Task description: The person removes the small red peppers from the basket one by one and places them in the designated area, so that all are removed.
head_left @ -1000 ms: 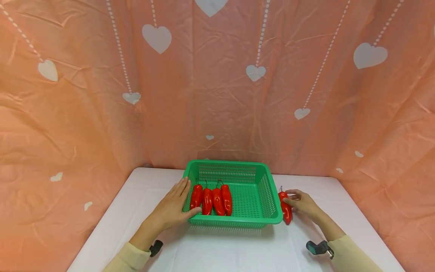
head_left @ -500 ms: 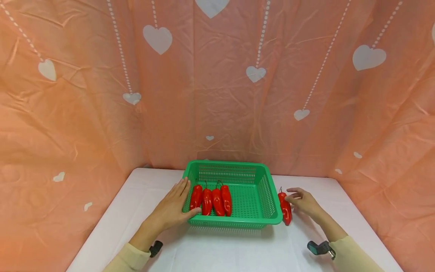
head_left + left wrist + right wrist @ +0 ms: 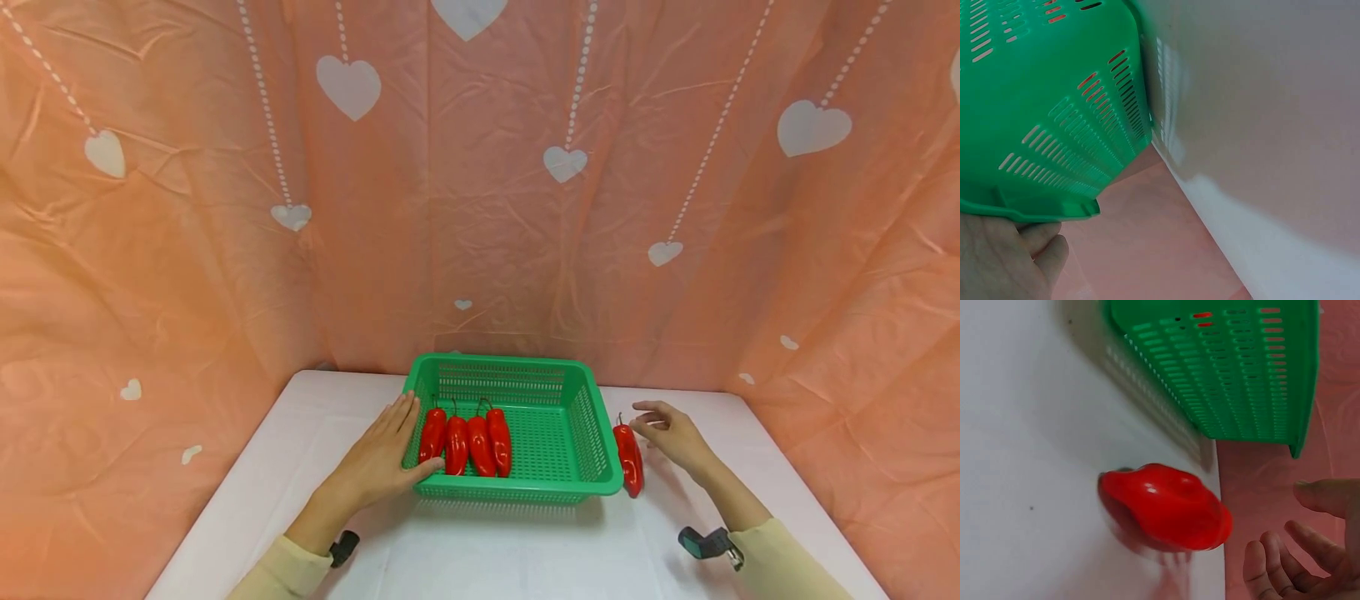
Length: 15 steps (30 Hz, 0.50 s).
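Lying on the white table (image 3: 525, 550) just outside the right wall of the green basket (image 3: 600, 433), the loose red pepper (image 3: 628, 457) is the thing nearest the right hand (image 3: 671, 435). That hand hovers just to the right of the pepper's far, stem end, fingers (image 3: 647, 407) spread and relaxed, holding nothing; in the right wrist view a narrow gap shows between the fingertips (image 3: 1272, 562) and the pepper (image 3: 1166, 506), so no contact is made. The pepper's long axis runs near to far, roughly parallel to the basket wall, with the thin dark stem pointing away from the person and the rounded tip toward them. It lies to the left of the right fingers, between them and the basket, close against the basket's rim. The right hand is far nearer to it than the left hand (image 3: 382, 454), which lies across the basket on the opposite side, palm flat against the left wall with straight fingers along the rim and the thumb at the near corner; the left wrist view shows that hand (image 3: 1004, 262) under the rim edge of the basket (image 3: 1054, 112). The pepper is glossy, smooth, bright red and slightly lumpy. Farther in, four similar red peppers (image 3: 467, 442) lie side by side in the left half of the basket, stems away. Beyond stands a pink curtain (image 3: 480, 183) printed with white hearts.
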Each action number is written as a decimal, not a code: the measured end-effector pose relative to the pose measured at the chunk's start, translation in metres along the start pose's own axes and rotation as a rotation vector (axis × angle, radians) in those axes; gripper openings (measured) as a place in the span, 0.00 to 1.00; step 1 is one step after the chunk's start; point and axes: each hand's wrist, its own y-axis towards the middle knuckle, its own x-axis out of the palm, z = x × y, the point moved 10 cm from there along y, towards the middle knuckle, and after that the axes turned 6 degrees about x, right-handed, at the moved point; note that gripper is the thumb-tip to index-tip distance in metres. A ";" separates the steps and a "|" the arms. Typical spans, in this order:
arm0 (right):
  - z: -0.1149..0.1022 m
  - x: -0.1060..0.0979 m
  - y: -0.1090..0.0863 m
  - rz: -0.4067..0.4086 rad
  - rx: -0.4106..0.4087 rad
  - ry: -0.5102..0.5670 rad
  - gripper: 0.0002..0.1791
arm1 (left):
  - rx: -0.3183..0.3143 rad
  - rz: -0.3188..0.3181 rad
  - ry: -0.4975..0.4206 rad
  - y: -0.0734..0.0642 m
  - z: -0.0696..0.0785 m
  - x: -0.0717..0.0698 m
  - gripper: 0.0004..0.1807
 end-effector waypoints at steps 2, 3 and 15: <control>-0.004 -0.001 0.000 0.001 -0.018 -0.001 0.31 | 0.000 -0.001 -0.001 0.000 0.000 0.000 0.60; -0.006 -0.001 0.000 0.002 -0.024 0.000 0.31 | -0.001 -0.001 -0.002 0.000 0.000 0.000 0.60; -0.043 -0.008 -0.005 0.052 -0.118 -0.018 0.28 | -0.005 -0.007 -0.002 -0.001 0.000 0.000 0.60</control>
